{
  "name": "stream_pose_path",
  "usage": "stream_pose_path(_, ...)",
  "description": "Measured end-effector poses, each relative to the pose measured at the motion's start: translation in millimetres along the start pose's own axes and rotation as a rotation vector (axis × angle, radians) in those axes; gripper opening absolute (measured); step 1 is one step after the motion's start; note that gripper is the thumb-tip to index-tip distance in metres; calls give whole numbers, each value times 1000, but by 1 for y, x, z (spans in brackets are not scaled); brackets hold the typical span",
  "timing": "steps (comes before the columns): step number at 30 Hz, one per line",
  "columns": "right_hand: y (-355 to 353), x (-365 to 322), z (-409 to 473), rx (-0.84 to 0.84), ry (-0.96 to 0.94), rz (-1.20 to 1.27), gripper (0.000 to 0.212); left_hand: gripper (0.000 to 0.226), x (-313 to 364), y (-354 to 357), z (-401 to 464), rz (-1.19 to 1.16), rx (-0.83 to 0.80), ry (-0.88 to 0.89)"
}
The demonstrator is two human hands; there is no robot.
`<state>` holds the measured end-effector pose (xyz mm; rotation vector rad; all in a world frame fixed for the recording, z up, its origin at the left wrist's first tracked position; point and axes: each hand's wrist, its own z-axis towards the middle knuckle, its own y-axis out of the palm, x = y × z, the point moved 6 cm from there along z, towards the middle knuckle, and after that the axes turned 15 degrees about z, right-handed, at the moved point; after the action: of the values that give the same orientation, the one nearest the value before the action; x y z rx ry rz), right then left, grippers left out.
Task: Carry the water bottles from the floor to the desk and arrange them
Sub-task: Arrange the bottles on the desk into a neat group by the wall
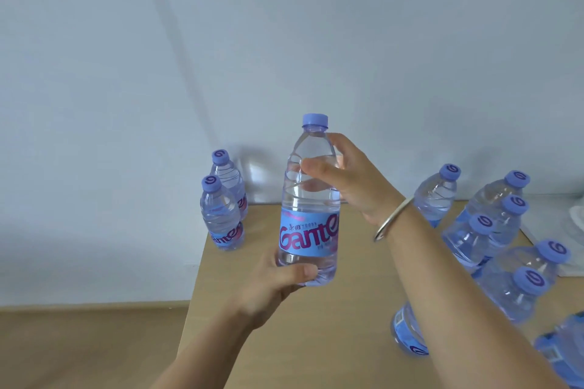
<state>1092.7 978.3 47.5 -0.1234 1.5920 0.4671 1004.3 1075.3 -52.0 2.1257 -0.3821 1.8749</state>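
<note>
— Pale wall (316, 25) behind, light wooden desk (316, 325) pushed up against it, and wood-coloured floor (79, 350) showing at the lower left. Where is the bottle in play?

— Up in the air over the middle of the desk, upright. The held bottle (309, 199) has the left hand (275, 287) curled round its base and the right hand (354, 180) wrapped about its shoulder, thumb across the front.

— Why both hands?

— My guess: one bears the weight from below, the other steers, so it can be set down straight in line with the rest.

— And the rest?

— Two standing bottles (222, 208) at the desk's far left corner, one just in front of the other, probably the start of a row. A cluster of bottles (499, 230) crowds the right side, close together. One more bottle (407, 331) sits near the front, partly hidden by the right forearm.

— Contents?

— All look full of clear water, blue caps on, seemingly unopened. At the far right edge something white (568, 230) lies on the desk; it is cut off, so I cannot say what.

— Bracelet?

— A silver bangle (392, 218) on the right wrist.
</note>
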Motion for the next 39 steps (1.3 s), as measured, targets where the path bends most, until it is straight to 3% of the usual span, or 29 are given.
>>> stream_pose_path(7, 29, 15, 8, -199, 213, 52, 60, 80, -11, -21, -21, -46, -104, -55)
stream_pose_path(12, 48, 28, 17, -228, 178, 68, 64, 66, -18, -39, -34, -4, 0, -102)
stream_pose_path(18, 68, 46, 25, -283, 163, 137, 56, 43, -13, -62, -48, 73, 97, -39)
stream_pose_path(26, 94, 92, 39, -329, 222, 85, 55, 63, -60, -111, -60, 238, 310, -218)
stream_pose_path(30, 99, 116, 46, -364, 239, -50, 60, 67, -90, -133, -63, 319, 393, -292)
stream_pose_path(35, 105, 139, 45, -375, 208, -401, 67, 55, -117, -159, -55, 536, 479, -330)
stream_pose_path(39, 108, 151, 43, -312, 166, -514, 61, 58, -134, -171, -44, 581, 456, -395)
